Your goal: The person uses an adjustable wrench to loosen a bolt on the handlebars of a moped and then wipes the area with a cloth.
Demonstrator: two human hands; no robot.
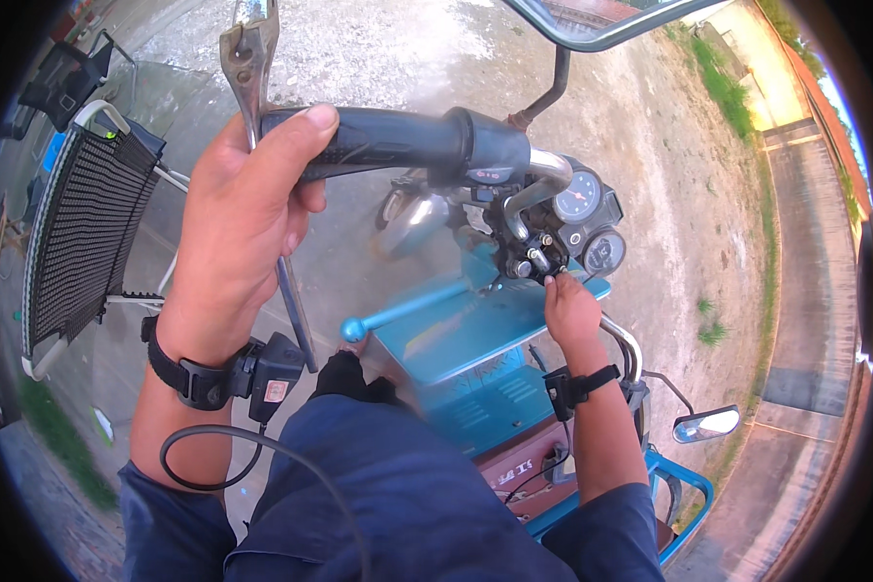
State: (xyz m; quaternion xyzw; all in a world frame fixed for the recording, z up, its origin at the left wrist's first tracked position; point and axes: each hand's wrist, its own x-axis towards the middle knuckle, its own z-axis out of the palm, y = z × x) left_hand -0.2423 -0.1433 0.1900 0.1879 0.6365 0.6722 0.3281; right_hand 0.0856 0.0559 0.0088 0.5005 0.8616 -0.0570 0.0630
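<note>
My left hand (233, 223) is closed around a pair of worn metal pliers (296, 315), with the jaws pointing up and a handle coming out below. Its thumb rests against the end of the black handlebar grip (378, 141). My right hand (574, 315) has its fingers pressed together at the handlebar clamp (543, 260) in the middle of a blue three-wheeler. Shiny bolts stand on this clamp near the fingertips. Whatever lies between those fingers is too small to make out. Two round gauges (577, 197) sit just beyond the clamp.
A blue metal panel (456, 339) and a ball-ended blue bar (354, 331) lie below the handlebar. One mirror (706, 425) stands at the right, another mirror frame (611, 34) overhead. A black mesh chair (92, 228) is at the left. A cable (223, 429) loops by my left forearm.
</note>
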